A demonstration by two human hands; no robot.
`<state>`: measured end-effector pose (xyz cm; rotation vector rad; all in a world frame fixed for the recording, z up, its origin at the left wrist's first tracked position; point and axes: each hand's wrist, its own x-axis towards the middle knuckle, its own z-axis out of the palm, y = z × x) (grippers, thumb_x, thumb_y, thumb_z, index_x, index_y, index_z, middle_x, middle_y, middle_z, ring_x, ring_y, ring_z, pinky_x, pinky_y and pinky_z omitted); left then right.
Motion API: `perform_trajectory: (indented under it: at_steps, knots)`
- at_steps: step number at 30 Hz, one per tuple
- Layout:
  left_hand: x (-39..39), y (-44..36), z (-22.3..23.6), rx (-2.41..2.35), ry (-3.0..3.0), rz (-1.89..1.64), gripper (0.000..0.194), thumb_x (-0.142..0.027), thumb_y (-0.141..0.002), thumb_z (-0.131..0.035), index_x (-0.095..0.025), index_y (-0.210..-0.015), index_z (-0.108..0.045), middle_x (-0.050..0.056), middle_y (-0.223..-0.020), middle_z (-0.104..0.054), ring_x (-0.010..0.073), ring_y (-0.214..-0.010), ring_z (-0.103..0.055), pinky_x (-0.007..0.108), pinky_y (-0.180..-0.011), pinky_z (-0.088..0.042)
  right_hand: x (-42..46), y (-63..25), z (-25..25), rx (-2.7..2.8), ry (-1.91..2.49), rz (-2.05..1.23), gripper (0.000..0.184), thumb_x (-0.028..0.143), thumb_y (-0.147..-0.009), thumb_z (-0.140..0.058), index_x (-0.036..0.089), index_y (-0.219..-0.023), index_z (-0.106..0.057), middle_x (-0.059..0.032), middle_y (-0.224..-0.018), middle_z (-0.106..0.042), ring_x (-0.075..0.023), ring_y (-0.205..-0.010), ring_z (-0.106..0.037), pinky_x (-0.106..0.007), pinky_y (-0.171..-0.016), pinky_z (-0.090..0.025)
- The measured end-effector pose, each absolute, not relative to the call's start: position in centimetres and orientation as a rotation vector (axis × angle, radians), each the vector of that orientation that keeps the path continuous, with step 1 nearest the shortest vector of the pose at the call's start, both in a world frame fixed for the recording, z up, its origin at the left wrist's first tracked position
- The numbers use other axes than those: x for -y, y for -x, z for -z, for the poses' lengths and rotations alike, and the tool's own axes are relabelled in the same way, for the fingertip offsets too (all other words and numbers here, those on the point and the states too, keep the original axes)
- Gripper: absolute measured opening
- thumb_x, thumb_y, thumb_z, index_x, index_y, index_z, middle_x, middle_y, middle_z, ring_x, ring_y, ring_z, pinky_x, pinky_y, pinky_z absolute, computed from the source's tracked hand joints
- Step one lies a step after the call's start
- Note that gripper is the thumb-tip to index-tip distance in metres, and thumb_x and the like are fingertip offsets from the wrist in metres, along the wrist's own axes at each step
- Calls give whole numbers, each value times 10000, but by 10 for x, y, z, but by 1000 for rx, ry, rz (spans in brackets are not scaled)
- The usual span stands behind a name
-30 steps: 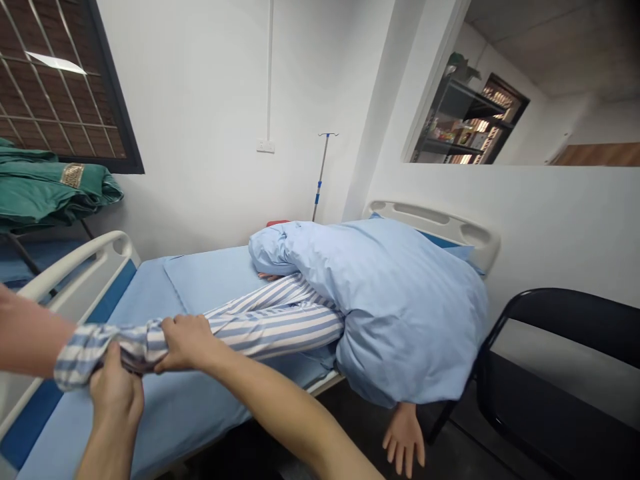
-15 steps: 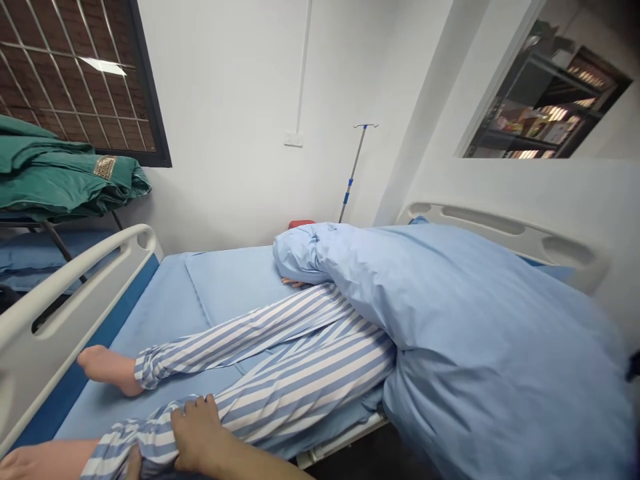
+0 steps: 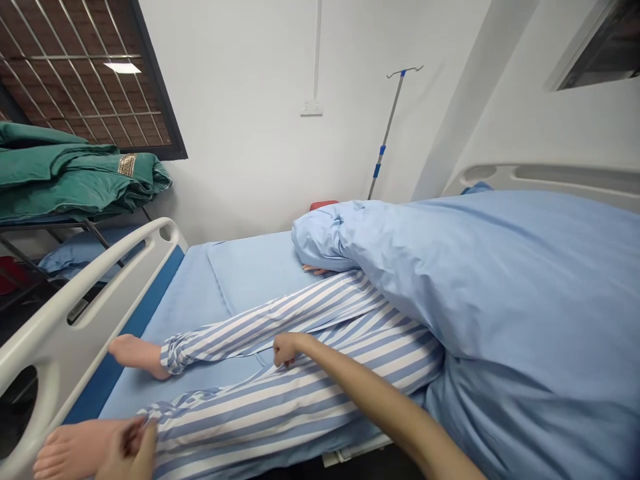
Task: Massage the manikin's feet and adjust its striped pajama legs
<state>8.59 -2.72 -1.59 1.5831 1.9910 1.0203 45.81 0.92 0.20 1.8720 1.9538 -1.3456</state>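
Note:
Blue-and-white striped trousers [image 3: 310, 393] cover the legs of a figure lying on the bed, which looks like a manikin. My left hand [image 3: 131, 448] is at the ankle of the near leg, its fingers curled in on the trouser cuff, just above the bare near foot [image 3: 75, 447]. My right hand [image 3: 289, 348] is closed on the fabric at the inner side of the near leg, around knee height. The far foot [image 3: 137, 353] is bare below a rumpled cuff. A light blue quilt [image 3: 480, 280] hides the upper body; some fingertips [image 3: 315, 269] show under its edge.
The bed's pale footboard [image 3: 95, 287] rises at the left, its headboard [image 3: 565, 179] at the right. A light blue sheet [image 3: 255, 267] covers the mattress. Behind stand an IV pole [image 3: 387, 137] and a red object [image 3: 323, 205]. Green folded cloth [image 3: 75, 177] lies on a rack.
My right hand has moved from the near shin up to about the knee, and the bunched trouser leg now lies smoother. My left hand shows more fully at the cuff. The view has shifted.

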Motion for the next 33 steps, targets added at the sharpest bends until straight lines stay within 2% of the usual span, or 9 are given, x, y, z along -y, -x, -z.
perform_trajectory:
  at_steps: [3,6,9,13,18,24,27,30,33]
  knots:
    - [-17,-153,-3,-1730,-1905,-858,534,-525,-732,-517,-238,-1182,-492,58,-989,-646,264,-943,-611,415,-829,-497,-23,-485,13,-1841,-1840,1344,147,181,-586,-640,114,-474,-573,-32,-452,-548,-166,-484,-533,-290,-548,-428]
    - [-68,-208,3,-1458,-2253,-753,568,-422,-748,-481,-177,-1256,-420,108,-1132,-585,259,-1073,-546,416,-942,-431,-33,-498,29,-1819,-1838,1415,161,194,-618,-618,120,-487,-563,-23,-476,-552,-134,-452,-491,-274,-511,-405]
    - [-111,-228,19,-1377,-2543,-454,656,-307,-674,-515,-132,-1293,-385,147,-1216,-535,278,-1166,-477,416,-1011,-359,-40,-503,46,-1827,-1852,1538,153,230,-649,-616,134,-539,-571,-3,-511,-562,-100,-431,-454,-246,-480,-387]
    - [-139,-218,32,-1435,-2650,125,769,-278,-575,-558,-140,-1311,-379,150,-1215,-556,305,-1095,-533,399,-925,-409,-47,-502,64,-1832,-1855,1696,139,250,-661,-613,145,-575,-585,12,-516,-564,-80,-404,-421,-225,-451,-373]
    - [-148,-211,17,-1489,-2596,413,748,-303,-565,-528,-183,-1291,-394,127,-1170,-600,321,-1017,-577,389,-772,-448,-49,-496,71,-1820,-1803,1812,122,257,-616,-662,145,-600,-616,7,-531,-594,-88,-413,-446,-223,-442,-375]
    - [-163,-203,-44,-1418,-2684,411,745,-389,-560,-573,-225,-1268,-413,106,-1116,-617,312,-935,-593,346,-703,-431,-49,-503,65,-1748,-1968,1929,151,298,-678,-607,153,-665,-566,1,-571,-603,-87,-445,-487,-201,-422,-332]
    - [-163,-193,-63,-1483,-2687,387,725,-397,-570,-569,-240,-1262,-419,105,-1119,-608,315,-946,-582,332,-665,-413,-48,-501,58,-1770,-2103,2226,161,310,-656,-620,164,-704,-570,5,-620,-603,-89,-526,-527,-191,-456,-346]
    - [-153,-198,-52,-1621,-2554,276,671,-381,-578,-570,-212,-1213,-435,110,-1072,-612,303,-942,-581,316,-655,-409,-47,-499,45,-1843,-2306,2675,164,267,-586,-642,161,-703,-599,-7,-695,-614,-114,-659,-559,-201,-522,-388]
    - [-138,-227,-25,-1678,-2392,23,585,-380,-591,-586,-205,-1130,-441,80,-969,-626,268,-896,-597,291,-665,-418,-46,-506,24,-2034,-2384,2957,201,257,-541,-656,165,-713,-607,-4,-727,-615,-130,-695,-539,-221,-561,-410]
